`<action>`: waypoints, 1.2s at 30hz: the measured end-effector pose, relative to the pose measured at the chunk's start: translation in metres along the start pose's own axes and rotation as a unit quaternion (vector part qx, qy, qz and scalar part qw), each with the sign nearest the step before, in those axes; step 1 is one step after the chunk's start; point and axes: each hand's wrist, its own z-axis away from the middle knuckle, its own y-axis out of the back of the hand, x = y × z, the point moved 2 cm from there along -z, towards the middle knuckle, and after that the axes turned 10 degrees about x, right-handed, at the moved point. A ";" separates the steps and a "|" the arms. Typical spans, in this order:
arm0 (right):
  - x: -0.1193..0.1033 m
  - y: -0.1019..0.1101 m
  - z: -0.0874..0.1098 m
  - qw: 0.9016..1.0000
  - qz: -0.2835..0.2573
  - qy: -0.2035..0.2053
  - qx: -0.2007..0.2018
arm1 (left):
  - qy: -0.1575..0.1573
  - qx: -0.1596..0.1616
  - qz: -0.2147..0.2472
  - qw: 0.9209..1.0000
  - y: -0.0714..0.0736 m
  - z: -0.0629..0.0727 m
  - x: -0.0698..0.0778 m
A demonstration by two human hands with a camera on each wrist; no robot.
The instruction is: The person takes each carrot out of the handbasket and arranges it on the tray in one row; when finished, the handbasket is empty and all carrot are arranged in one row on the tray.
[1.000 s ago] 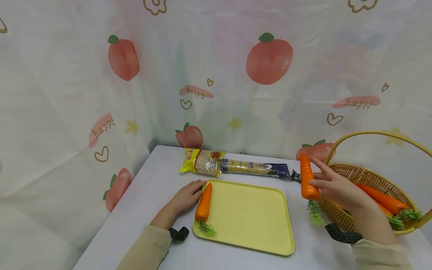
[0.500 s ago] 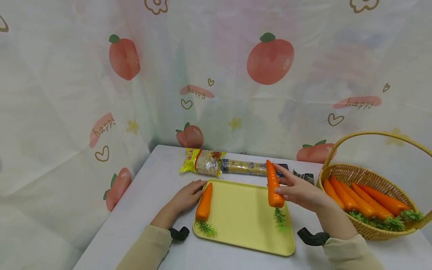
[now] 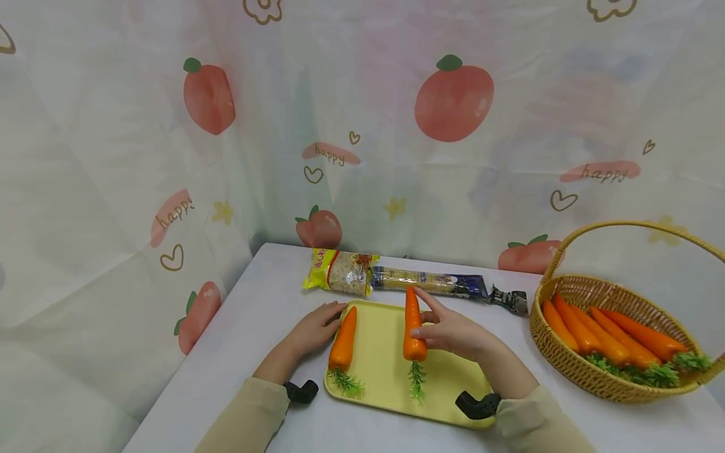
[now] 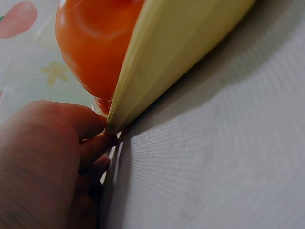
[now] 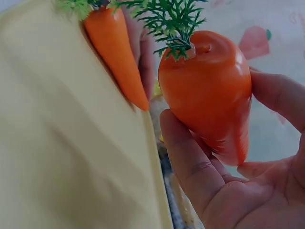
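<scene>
A carrot (image 3: 413, 333) with a green leafy top is pinched between the thumb and fingers of my right hand (image 3: 453, 328), tip pointing away. It hangs above the middle of a yellow tray (image 3: 379, 390). The right wrist view shows the held carrot (image 5: 205, 86) close up, apart from the tray surface. Another carrot (image 3: 343, 343) lies along the tray's left side. At the tray's far left corner my left hand (image 3: 313, 328) grips the rim. In the left wrist view, the thumb and forefinger of that hand (image 4: 52, 157) meet at the tray edge (image 4: 143, 81).
A wicker basket (image 3: 566, 371) with a tall handle stands at the right, holding several carrots (image 3: 608, 340). Behind the tray lie a yellow-ended clear food bag (image 3: 342, 272), a long noodle pack (image 3: 427, 281) and a small dark wrapped item (image 3: 508, 300). A printed curtain stands behind.
My right hand has carried the carrot leftward from beside the basket to over the middle of the tray. My left hand has stayed at the tray's corner.
</scene>
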 end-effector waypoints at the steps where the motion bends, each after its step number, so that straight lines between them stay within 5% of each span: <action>1: 0.001 -0.004 -0.002 1.000 0.000 0.000 -0.002 | 0.001 0.000 0.002 1.000 0.000 0.000 0.000; 11: 0.010 -0.031 -0.024 0.998 0.057 -0.005 0.005 | 0.001 -0.001 -0.002 1.000 -0.002 -0.002 -0.002; 21: 0.013 -0.045 -0.039 0.999 0.028 -0.024 -0.008 | 0.003 -0.001 0.003 1.000 -0.001 -0.001 0.000; 36: 0.010 -0.064 -0.046 0.997 0.069 -0.029 0.010 | 0.005 0.003 0.004 1.000 -0.001 -0.002 -0.003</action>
